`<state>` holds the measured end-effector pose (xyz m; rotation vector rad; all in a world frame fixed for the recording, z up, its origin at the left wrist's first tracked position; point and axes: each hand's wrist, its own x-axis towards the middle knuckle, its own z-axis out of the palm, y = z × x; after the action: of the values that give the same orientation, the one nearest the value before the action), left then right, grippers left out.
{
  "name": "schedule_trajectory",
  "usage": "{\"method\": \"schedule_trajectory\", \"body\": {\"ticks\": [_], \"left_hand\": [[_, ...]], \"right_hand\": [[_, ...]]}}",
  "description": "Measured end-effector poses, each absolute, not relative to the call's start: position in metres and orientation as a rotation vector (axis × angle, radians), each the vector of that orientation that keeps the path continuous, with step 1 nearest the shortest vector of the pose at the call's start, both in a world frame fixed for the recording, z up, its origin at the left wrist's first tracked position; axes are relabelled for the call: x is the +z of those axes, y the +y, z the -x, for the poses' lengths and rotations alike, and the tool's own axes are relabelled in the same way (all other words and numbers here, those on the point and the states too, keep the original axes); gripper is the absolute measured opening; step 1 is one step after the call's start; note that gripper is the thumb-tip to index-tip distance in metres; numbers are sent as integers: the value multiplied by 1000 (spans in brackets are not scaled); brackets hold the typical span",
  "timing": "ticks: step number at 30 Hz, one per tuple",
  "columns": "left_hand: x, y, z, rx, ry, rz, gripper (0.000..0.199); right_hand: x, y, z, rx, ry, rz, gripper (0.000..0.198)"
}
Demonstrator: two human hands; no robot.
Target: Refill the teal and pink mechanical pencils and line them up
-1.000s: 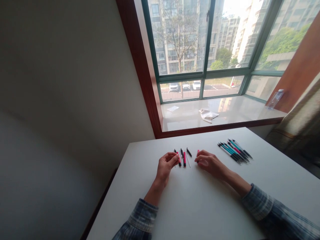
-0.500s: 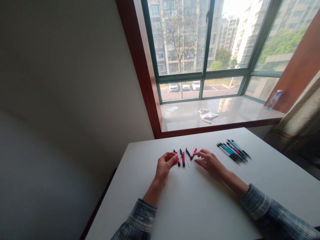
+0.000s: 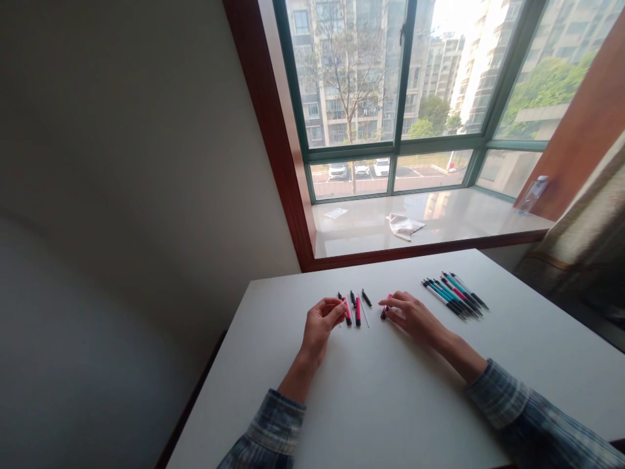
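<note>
My left hand [image 3: 321,326] is closed in a pinch beside the loose pen parts; whatever its fingertips hold is hidden. Next to those fingertips lies a pink pen barrel [image 3: 347,315] with a black end, and a second pink barrel [image 3: 358,312] lies just right of it. Black pen tops [image 3: 366,299] sit at the far side of this group, with thin white refills [image 3: 365,314] between the parts. My right hand [image 3: 415,319] has its fingers on a third pink pen barrel [image 3: 383,314], partly covered by them and apart from the others.
A row of several pens [image 3: 454,296], teal, white and pink with black ends, lies at the right on the white table [image 3: 366,404]. Behind the table, the window sill [image 3: 356,241] carries a white cloth [image 3: 404,226] and a clear bottle [image 3: 533,194]. A wall [image 3: 146,163] borders the left.
My right hand has closed on the third pink barrel and slid it slightly right, away from the black top it lay beside. My left hand looks unchanged.
</note>
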<state>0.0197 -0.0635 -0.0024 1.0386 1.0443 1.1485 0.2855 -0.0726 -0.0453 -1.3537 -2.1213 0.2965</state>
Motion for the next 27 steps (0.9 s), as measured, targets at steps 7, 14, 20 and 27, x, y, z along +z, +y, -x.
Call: {"method": "schedule_trajectory", "body": {"ticks": [7,14,20,27], "left_hand": [[-6,-62,-20,1163,1038,-1021,29],[-8,-61,-18,1166,1036,-1036,28],[-8,-61,-19,1158,1039,-1058,27],[-9,-62,-19,1169,1037,-1058,28]], "right_hand": [[-40,-74,-287,431,-2136,1281,19],[-40,-77,-290,473,-2078,1314,12],[-38,-79,-280,430,-2057,1369,17],[-39,-79,-274,410,-2086,1344,14]]}}
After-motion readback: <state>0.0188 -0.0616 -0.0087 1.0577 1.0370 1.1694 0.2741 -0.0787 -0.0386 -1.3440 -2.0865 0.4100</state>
